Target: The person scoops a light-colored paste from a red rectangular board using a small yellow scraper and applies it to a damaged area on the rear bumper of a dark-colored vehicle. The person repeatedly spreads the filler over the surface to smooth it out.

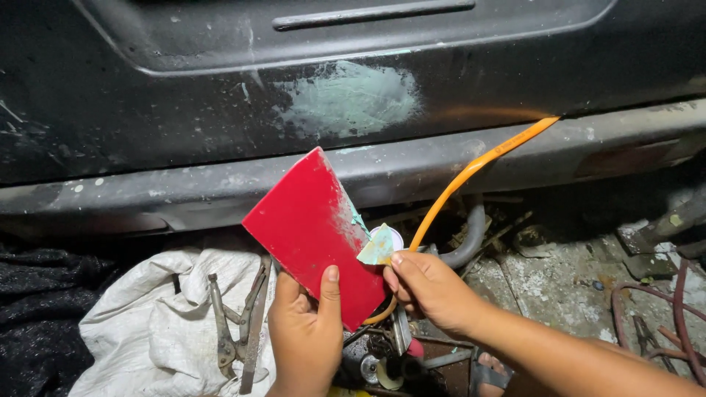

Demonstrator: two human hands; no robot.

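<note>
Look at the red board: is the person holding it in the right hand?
No, the red board is gripped by the left hand, while the right hand pinches a small filler-smeared spreader at its edge.

A harsh light from near my head brightens the red card [312, 231] and white sack [158, 320]; the corners fall dark (far left almost black). Focus is sharp, no blur.

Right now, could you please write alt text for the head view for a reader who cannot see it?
The left hand holds a red board smeared with pale filler, while the right hand holds a small scraper at its edge. Behind is a dark car panel with a patch of filler; an orange hose, pliers and a white sack lie below.
</note>
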